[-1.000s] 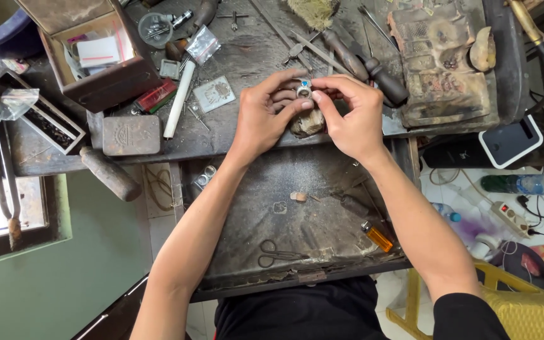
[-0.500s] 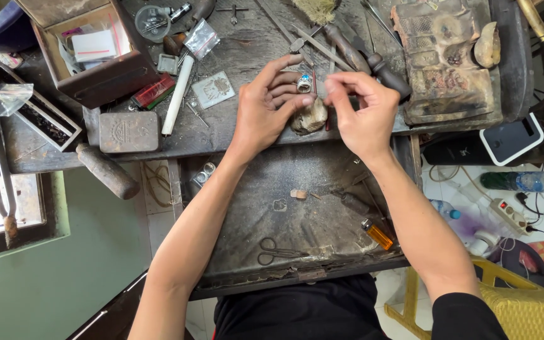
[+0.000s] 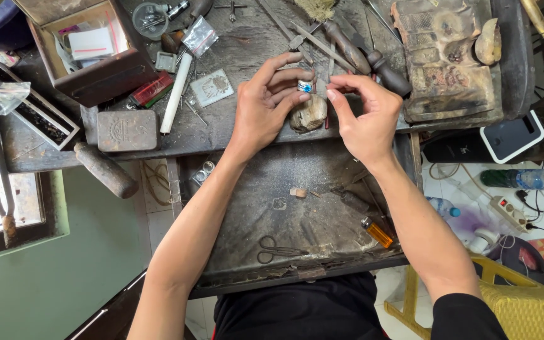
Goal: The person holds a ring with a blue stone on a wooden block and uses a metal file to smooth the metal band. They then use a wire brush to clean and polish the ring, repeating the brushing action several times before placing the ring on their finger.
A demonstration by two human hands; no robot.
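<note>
A worn, dark workbench [image 3: 234, 135] is seen from above, with a pull-out tray [image 3: 322, 208] set below its front edge and a pale tiled floor on the right. At the far left, a narrow open box [image 3: 36, 116] of dark bits is laid at a slant, and behind it an open wooden box [image 3: 89, 47] is filled with papers. A flat grey tin [image 3: 127, 130] is placed near the bench edge, with a wooden handle [image 3: 105, 170] jutting out below it. A white stick [image 3: 176, 93] and a small plastic bag [image 3: 199, 36] are found just right of these.

The left hand [image 3: 266, 104] is held over the bench edge, and a small ring with a blue stone [image 3: 305, 86] is pinched between its thumb and fingers. A lumpy wooden peg [image 3: 310, 113] is seen directly under the ring (whether it is touched cannot be told). The right hand [image 3: 363, 116] is brought close from the other side, its thumb and forefinger drawn together just beside the ring; what is gripped there, if anything, cannot be told.

In the tray, scissors [image 3: 278, 249] and an orange lighter [image 3: 378, 232] are laid well apart. Farther right, a charred block [image 3: 448, 60] is set on the bench, and a water bottle [image 3: 524, 179] is lying on the floor.
</note>
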